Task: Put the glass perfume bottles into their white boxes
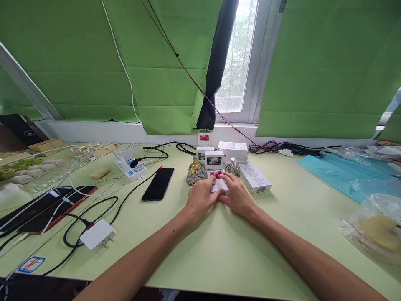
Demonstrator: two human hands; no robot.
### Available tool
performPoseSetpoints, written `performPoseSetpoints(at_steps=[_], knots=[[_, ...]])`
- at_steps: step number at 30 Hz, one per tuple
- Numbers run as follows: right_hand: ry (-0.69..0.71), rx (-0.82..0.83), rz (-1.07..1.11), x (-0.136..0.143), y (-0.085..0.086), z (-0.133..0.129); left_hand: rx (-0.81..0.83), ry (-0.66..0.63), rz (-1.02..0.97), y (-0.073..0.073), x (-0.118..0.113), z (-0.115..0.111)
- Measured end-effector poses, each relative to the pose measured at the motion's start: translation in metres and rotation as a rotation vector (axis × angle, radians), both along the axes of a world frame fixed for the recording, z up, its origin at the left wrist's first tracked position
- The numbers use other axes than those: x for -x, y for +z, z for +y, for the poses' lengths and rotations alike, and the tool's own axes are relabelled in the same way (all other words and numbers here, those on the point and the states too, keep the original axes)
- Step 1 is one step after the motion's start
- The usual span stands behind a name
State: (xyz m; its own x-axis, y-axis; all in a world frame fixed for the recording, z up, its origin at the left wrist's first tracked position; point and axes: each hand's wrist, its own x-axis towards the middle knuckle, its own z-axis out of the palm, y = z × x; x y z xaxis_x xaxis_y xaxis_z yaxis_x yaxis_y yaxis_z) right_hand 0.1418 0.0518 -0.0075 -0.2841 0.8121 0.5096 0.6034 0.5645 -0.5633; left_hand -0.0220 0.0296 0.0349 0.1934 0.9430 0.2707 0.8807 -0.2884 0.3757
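A small white perfume box (216,186) with a red flower picture lies on the table between my hands. From its left side my left hand (201,195) grips it, thumb on the near part. My right hand (237,194) holds the right side, fingers reaching over the top; the two thumbs come close together and part of the box is hidden. Glass perfume bottles with gold caps (194,173) stand just beyond my left hand. Past my right fingers is a glass bottle with a silver cap (233,167). Behind stands a white box with a white flower picture (214,160).
A white box (255,177) lies right of my right hand, with another white box (233,150) behind. To the left are a black phone (158,184), a power strip (130,168), a white charger (98,235) and loose cables. Blue plastic (338,173) lies at right.
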Motion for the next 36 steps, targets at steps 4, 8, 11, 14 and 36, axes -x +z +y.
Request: performPoseSetpoints(at_steps=[4,8,11,14,36], knots=[[-0.004,0.004,-0.008,-0.0004,0.0004,0.0006,-0.002,-0.003,-0.01,-0.0015,0.0008,0.001],[-0.007,-0.003,-0.002,-0.0003,0.0005,0.0008,-0.011,-0.001,-0.009,-0.0021,0.0016,0.0014],[-0.007,-0.002,0.001,-0.0001,0.0004,0.0006,-0.007,0.002,-0.002,-0.0022,0.0018,0.0017],[-0.009,-0.002,0.002,0.0002,0.001,-0.0001,-0.002,0.005,0.003,-0.0014,0.002,0.0022],[0.004,-0.038,0.004,0.0012,0.0035,-0.0019,0.015,0.002,0.016,0.0009,0.0012,0.0031]])
